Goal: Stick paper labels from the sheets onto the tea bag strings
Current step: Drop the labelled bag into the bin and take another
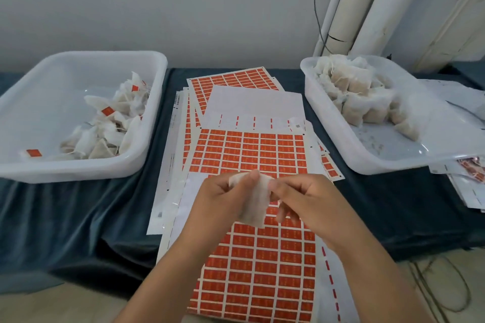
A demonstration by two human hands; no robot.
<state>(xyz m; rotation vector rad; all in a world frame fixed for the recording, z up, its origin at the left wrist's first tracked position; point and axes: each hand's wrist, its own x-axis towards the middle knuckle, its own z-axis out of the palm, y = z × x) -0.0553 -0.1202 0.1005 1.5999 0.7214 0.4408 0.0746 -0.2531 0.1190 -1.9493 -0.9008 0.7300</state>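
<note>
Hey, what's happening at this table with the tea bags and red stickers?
A person holds one tea bag in both hands, the left hand gripping it and the right hand pinching its top edge, above sheets of red labels. The left tub holds labelled bags; the right tub holds a pile of bags showing no labels.
</note>
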